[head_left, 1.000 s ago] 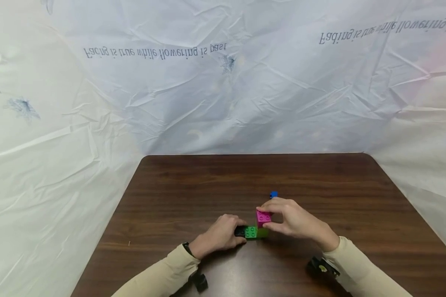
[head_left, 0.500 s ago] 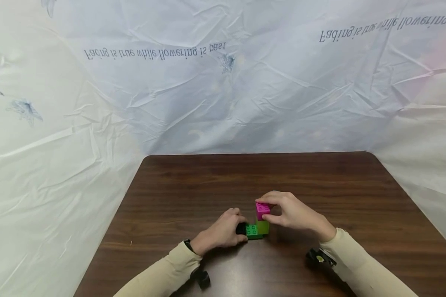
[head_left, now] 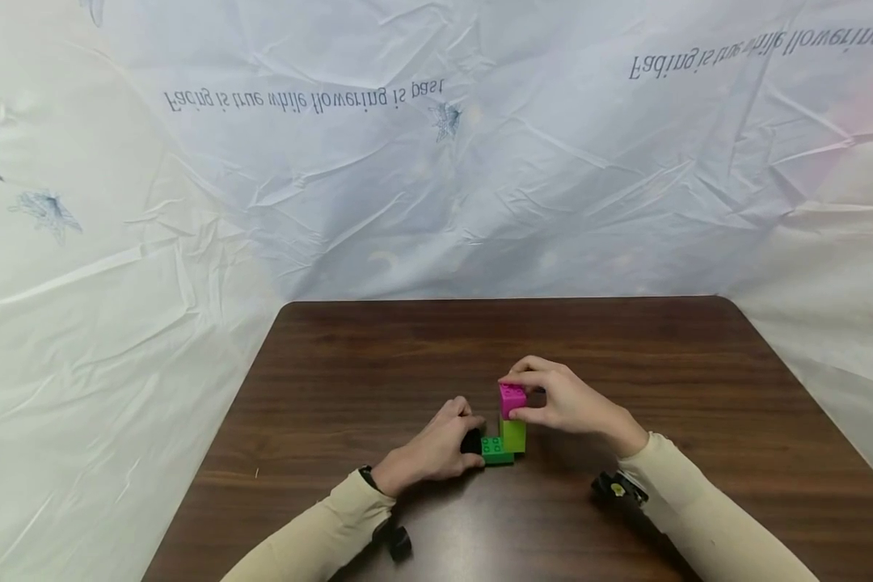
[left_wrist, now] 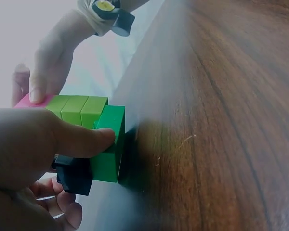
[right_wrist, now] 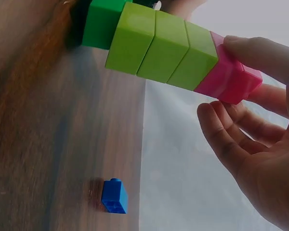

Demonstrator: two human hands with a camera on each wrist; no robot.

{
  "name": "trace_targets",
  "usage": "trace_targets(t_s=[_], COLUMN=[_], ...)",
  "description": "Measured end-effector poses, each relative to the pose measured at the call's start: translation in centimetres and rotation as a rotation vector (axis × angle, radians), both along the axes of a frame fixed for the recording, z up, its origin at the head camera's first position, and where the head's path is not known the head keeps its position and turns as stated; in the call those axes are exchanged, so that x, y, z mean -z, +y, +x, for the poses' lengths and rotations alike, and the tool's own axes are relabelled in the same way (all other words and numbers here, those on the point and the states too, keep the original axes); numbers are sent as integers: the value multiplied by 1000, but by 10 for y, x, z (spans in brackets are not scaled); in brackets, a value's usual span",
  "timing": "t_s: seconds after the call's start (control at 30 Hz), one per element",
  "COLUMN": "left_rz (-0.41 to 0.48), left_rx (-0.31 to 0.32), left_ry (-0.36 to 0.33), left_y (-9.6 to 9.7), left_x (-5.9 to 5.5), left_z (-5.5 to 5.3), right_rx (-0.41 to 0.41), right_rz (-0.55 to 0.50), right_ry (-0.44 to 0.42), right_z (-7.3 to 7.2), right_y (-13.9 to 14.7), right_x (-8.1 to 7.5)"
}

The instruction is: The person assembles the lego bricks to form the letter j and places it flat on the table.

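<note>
In the head view a toy-brick build stands mid-table. Its base is a green building brick [head_left: 498, 457], with a black brick [head_left: 470, 441] at the left end. A column of three lime bricks [right_wrist: 164, 45] rises from the right end, topped by a pink brick section [head_left: 512, 402]. My left hand [head_left: 436, 449] grips the base end, its thumb pressed against the green brick [left_wrist: 109, 166] and its other fingers beyond the black one. With thumb and fingertips my right hand [head_left: 575, 404] pinches the pink section, which meets the top lime brick in the right wrist view.
A small blue brick [right_wrist: 114, 196] lies on the brown wooden table [head_left: 378, 347], beyond the right hand. White printed sheeting [head_left: 436, 202] hangs around the far and side edges. Each wrist wears a black camera mount [head_left: 618, 489].
My right hand and the pink section have risen in the head view, and more of the lime column shows beneath. The left hand stays at the base. The blue brick is now mostly behind the right hand.
</note>
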State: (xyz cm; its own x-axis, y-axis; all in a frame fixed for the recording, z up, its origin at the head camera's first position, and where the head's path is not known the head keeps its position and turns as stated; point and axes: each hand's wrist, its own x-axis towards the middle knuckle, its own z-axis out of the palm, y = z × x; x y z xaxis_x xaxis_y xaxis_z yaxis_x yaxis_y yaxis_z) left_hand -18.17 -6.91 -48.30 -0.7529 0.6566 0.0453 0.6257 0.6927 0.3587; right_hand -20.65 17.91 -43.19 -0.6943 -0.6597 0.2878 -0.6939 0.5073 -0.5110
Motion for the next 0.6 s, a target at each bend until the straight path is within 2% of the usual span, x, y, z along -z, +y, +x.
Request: trace_targets(t_s=[0.13,0.4,0.6], left_rz=[16,43,61], left_rx=[-9,-19,-30], left_ry=[-4,-6,24], left_y=[-1,-3,-3], left_x=[0,-1,1], left_z=[0,1,1], right_rx=[-2,8,36], right_rz=[-22,-21,-37], right_ry=[-43,-75,-88], right_z=[-3,-7,-11], right_y=[0,0,1], right_x=[1,2,5])
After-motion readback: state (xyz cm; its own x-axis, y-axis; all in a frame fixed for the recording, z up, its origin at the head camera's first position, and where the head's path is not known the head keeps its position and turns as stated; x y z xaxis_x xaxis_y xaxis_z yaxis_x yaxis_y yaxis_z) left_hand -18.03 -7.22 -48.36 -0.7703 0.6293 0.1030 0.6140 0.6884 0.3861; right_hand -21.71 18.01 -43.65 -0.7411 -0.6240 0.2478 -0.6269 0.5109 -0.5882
